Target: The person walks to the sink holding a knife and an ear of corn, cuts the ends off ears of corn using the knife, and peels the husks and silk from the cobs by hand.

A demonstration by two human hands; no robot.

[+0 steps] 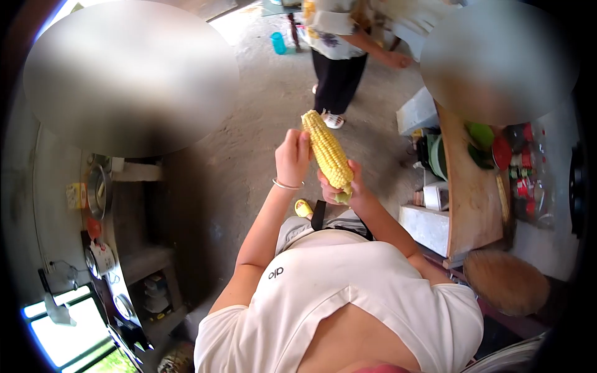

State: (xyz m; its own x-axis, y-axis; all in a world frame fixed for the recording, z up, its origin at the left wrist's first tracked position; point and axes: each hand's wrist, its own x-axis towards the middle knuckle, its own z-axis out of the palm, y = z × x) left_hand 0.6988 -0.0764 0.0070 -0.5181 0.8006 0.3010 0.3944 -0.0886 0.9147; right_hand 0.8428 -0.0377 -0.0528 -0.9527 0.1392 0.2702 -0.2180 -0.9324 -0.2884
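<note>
A peeled ear of corn (328, 149) with bare yellow kernels is held in front of my chest, tilted with its tip up and to the left. My right hand (348, 186) is closed around its lower end, where a bit of green husk or stem (342, 198) sticks out. My left hand (293, 154), with a bracelet at the wrist, has its fingers curled against the left side of the ear near the upper part. Whether the left fingers pinch anything small I cannot make out.
Another person (339, 56) stands ahead on the concrete floor, near a turquoise cup (278, 43). To my right is a wooden table (463, 186) with green vegetables and bottles beyond it, and a round brown stool (507, 283). A counter with pans (98, 191) runs along the left.
</note>
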